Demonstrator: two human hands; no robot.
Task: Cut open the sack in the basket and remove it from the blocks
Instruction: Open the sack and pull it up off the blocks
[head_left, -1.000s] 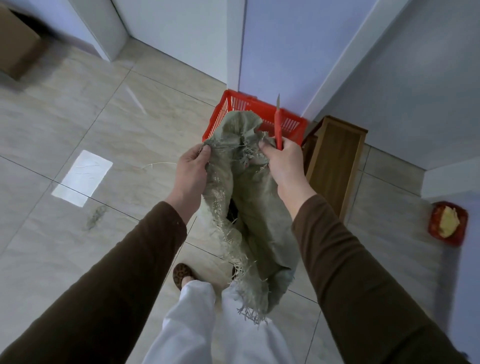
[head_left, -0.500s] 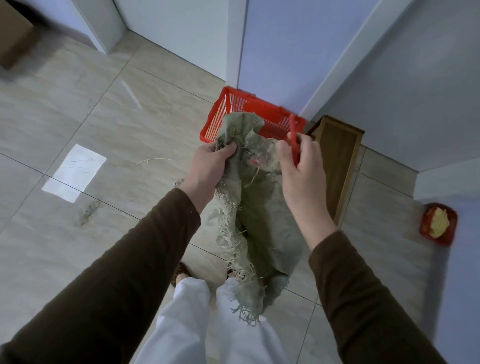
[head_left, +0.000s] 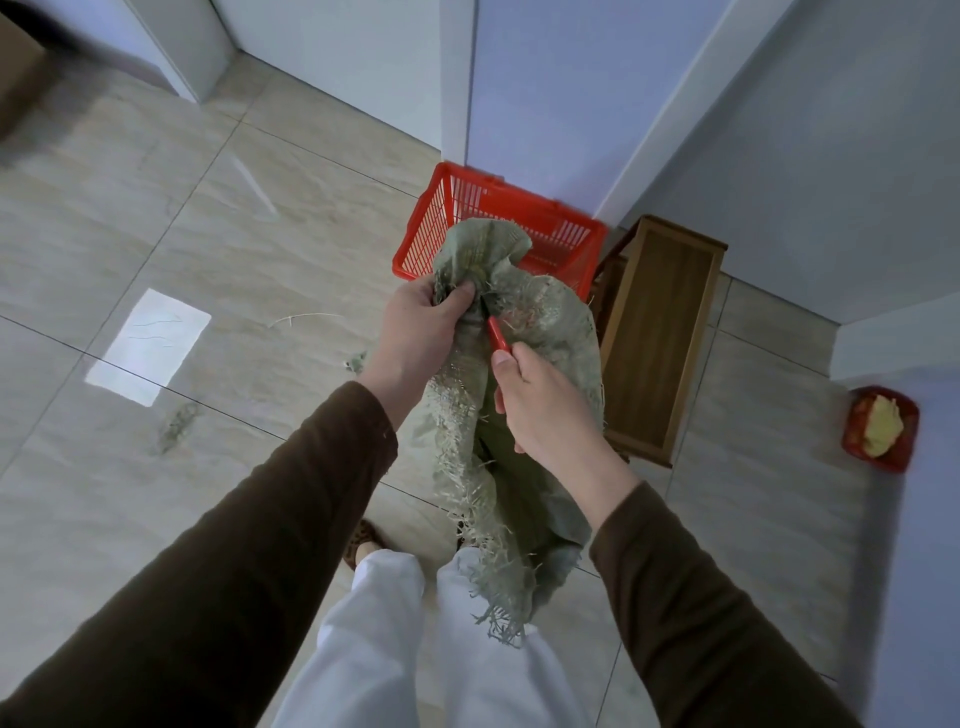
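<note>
Woven grey-green sack (head_left: 524, 395) hangs pinched in your left hand (head_left: 415, 332); your right hand (head_left: 545, 410), clasping the red cutter (head_left: 497, 336), has swung its tip down just beside that pinch, seemingly cutting again.

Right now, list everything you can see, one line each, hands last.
sack: 1, grey-green, frayed, held up above the floor
cutter: 1, red, against the sack
basket: 1, red, by the wall corner
wooden box: 1, brown, right of the basket
dish: 1, red, yellow contents, far right
paper: 1, white, floor left
left hand: gripping the sack's top
right hand: holding the cutter
</note>
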